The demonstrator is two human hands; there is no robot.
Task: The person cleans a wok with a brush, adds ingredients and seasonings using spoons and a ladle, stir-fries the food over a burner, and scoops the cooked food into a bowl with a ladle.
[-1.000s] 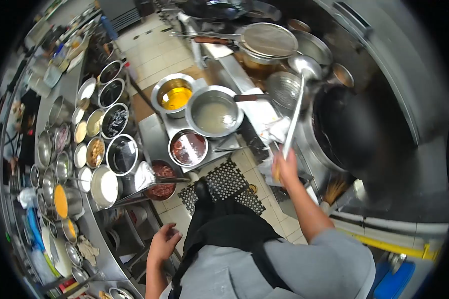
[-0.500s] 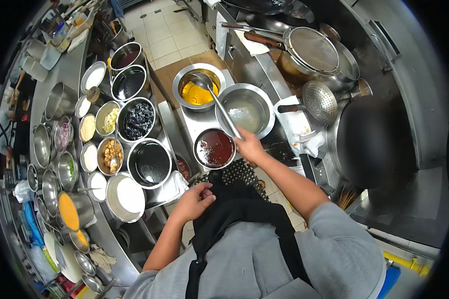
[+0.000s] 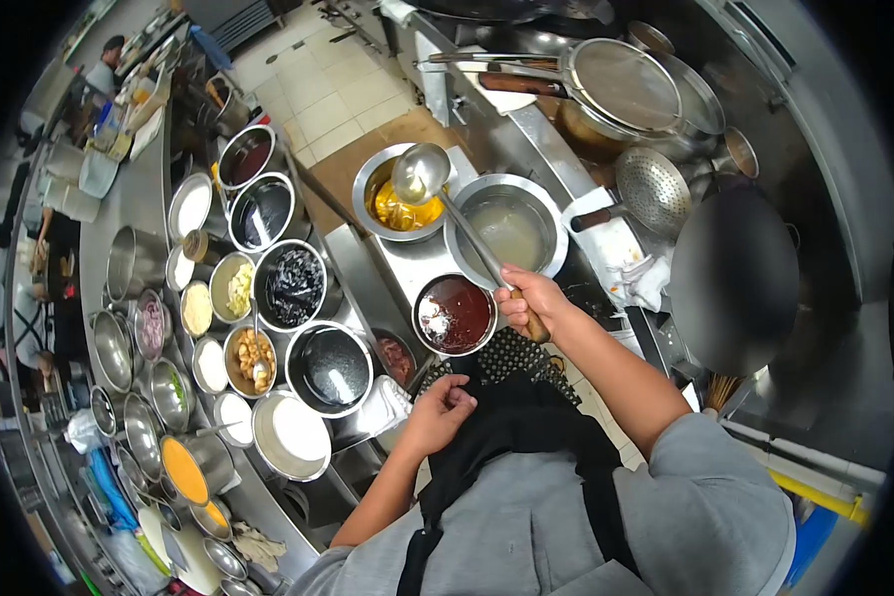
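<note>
My right hand (image 3: 534,303) is wrapped round the wooden handle of a long metal ladle (image 3: 477,238). The ladle's bowl (image 3: 420,172) hangs over a metal pot of yellow oil (image 3: 395,212), and it seems to hold some liquid. Right of that pot stands a wide pot of cloudy liquid (image 3: 507,230). Below the ladle's handle is a pot of dark red sauce (image 3: 454,323). My left hand (image 3: 445,409) is held before the black apron, fingers loosely bent and apart, with nothing in it.
At left, a steel counter carries pots of dark liquid (image 3: 330,370), black strips (image 3: 296,283) and white liquid (image 3: 293,437), plus several small bowls. On the right are a wok (image 3: 733,283), a perforated skimmer (image 3: 654,189) and a strainer (image 3: 626,87). Other people work at far left.
The ladle has risen out of the oil pot, its bowl now above the rim. My right hand has shifted back toward me with it. The whole view has turned slightly.
</note>
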